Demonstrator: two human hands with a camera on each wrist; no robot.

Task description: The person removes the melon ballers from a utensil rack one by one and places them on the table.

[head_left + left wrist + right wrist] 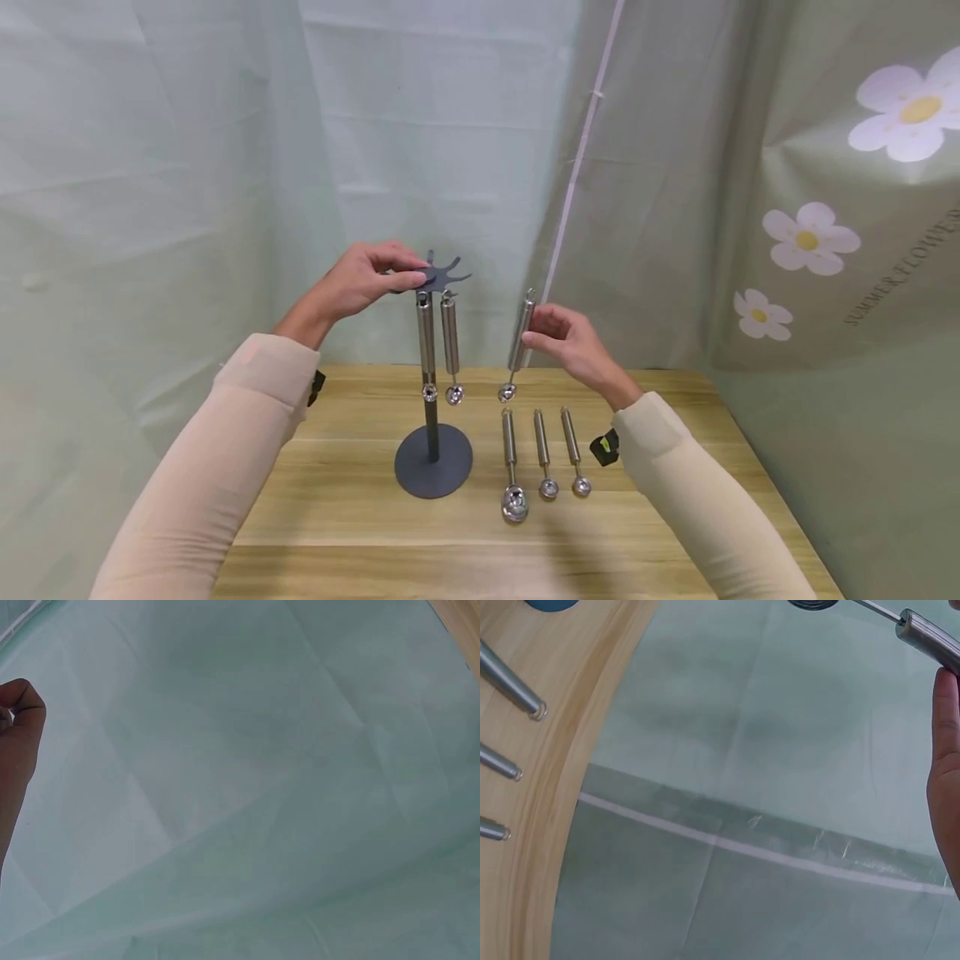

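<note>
A dark grey stand with a round base and a star-shaped hook top rises from the wooden table. Two steel scoops hang from its hooks. My left hand pinches the hook top from the left. My right hand holds another steel scoop upright in the air, right of the stand, bowl end down; its handle end shows in the right wrist view. In the left wrist view only a bit of my left hand appears.
Three steel scoops lie side by side on the table, right of the stand's base, bowls toward me; their handle ends show in the right wrist view. Pale green cloth hangs behind, a flower-printed cloth to the right.
</note>
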